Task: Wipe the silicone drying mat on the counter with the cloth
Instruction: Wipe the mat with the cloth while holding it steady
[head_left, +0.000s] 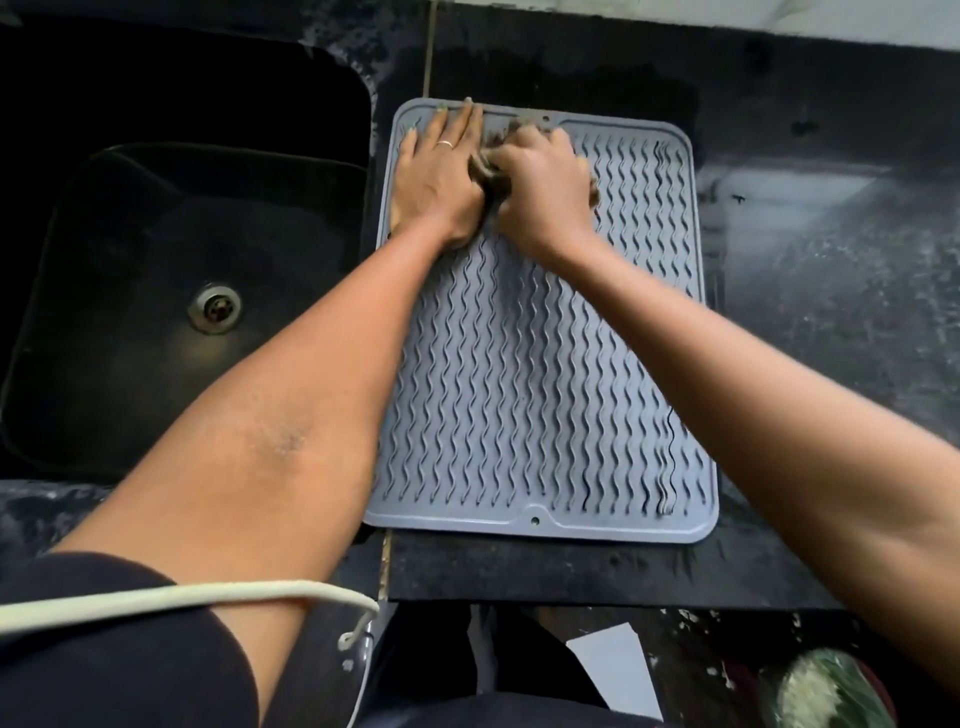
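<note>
- Pretty clearly a home kitchen
- black speckled stone counter (810, 291) with a dark built-in sink (130, 312) and its round metal drain (214, 307)
- grey ridged silicone drying mat (519, 364) lying beside the sink

Most of the cloth (491, 176) is hidden under the right hand (540, 179), which is blurred. The mat's (519, 364) far left part is covered by the left hand (441, 171).

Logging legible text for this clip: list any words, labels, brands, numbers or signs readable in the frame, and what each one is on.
None readable anywhere in this view.
Silicone drying mat: only wavy ridges, no brand mark visible.
Counter and sink: no markings.
White sheet on the floor near the bottom edge: shows blank.
Cloth, held by the right hand beside the left hand: no label visible.
</note>
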